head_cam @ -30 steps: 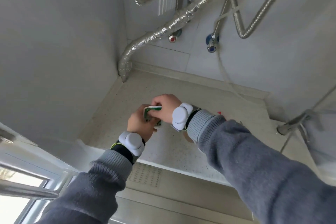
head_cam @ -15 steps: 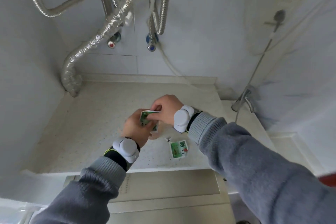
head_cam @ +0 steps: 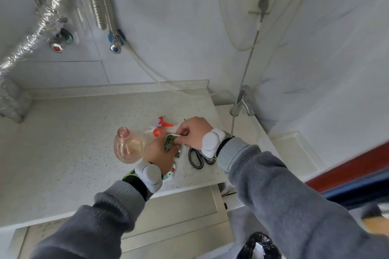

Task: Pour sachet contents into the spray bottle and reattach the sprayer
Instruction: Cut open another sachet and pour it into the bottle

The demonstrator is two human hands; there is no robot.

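A clear pinkish spray bottle point(head_cam: 128, 147) stands on the countertop point(head_cam: 63, 143) with its neck uncapped. Behind it lies the detached sprayer point(head_cam: 160, 125), white with orange parts. My left hand point(head_cam: 159, 154) and my right hand point(head_cam: 192, 133) both pinch a small green sachet point(head_cam: 170, 142) just right of the bottle. Another green-printed sachet point(head_cam: 170, 172) lies on the counter below my left wrist, partly hidden.
Black-handled scissors point(head_cam: 195, 157) lie on the counter under my right wrist. A tap point(head_cam: 242, 101) stands at the right over a sink. Foil-wrapped and metal hoses point(head_cam: 42, 21) hang on the tiled wall. A black bag point(head_cam: 260, 246) sits on the floor.
The view has swung right and down, bringing the bottle, sprayer and scissors into sight. Both hands still hold the sachet together.
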